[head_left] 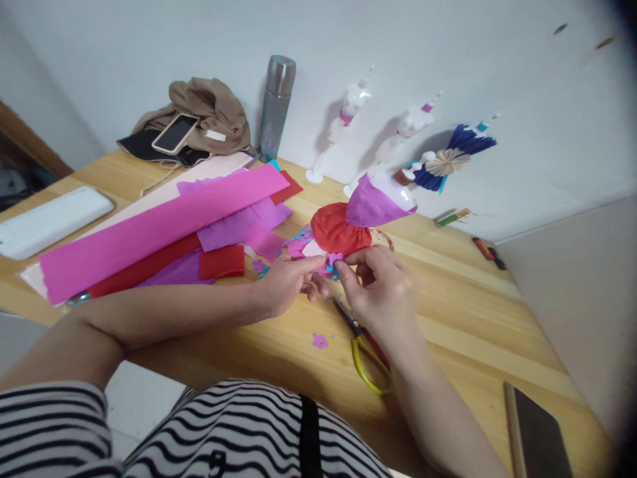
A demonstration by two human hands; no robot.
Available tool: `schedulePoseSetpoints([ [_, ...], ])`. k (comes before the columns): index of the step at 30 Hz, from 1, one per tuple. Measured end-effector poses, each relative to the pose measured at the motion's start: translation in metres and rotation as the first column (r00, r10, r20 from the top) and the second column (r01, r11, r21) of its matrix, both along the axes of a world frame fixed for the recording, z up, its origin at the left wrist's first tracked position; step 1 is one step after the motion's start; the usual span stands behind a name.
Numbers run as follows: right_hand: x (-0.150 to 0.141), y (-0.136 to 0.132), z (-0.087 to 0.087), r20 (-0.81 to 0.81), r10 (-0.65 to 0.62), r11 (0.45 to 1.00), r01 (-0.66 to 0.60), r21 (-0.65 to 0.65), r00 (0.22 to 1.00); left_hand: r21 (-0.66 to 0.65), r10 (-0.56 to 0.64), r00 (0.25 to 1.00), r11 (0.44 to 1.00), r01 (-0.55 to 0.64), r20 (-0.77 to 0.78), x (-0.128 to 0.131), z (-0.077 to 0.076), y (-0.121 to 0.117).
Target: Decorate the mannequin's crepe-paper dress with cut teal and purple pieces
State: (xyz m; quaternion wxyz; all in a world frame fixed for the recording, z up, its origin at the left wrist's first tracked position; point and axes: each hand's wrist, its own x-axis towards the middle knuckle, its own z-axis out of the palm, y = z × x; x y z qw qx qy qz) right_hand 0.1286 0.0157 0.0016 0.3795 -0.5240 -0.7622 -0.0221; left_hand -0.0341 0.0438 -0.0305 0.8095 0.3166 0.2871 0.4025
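Purple paper flower (335, 259), pinched in thumb and forefinger of right hand (383, 284), left hand (291, 284) with thumb at its edge (whether gripping, I cannot tell), scissors (354, 325) nearby.

A white shirt (249, 425) with narrow black stripes, its left sleeve (54, 425) ending above the elbow, is crossed by a broad black strap (309, 435) in front.

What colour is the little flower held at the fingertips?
Purple; the little flower shows in the head view, the only one here.
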Motion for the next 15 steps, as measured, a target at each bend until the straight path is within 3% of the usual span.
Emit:
schedulePoseSetpoints([
  [15, -0.0008, 0.0015, -0.0039, -0.009, -0.010, 0.999, 0.010, 0.033, 1.000, -0.004, 0.006, 1.000, 1.000, -0.006, -0.006, 0.0007, 0.0001, 0.0003],
])
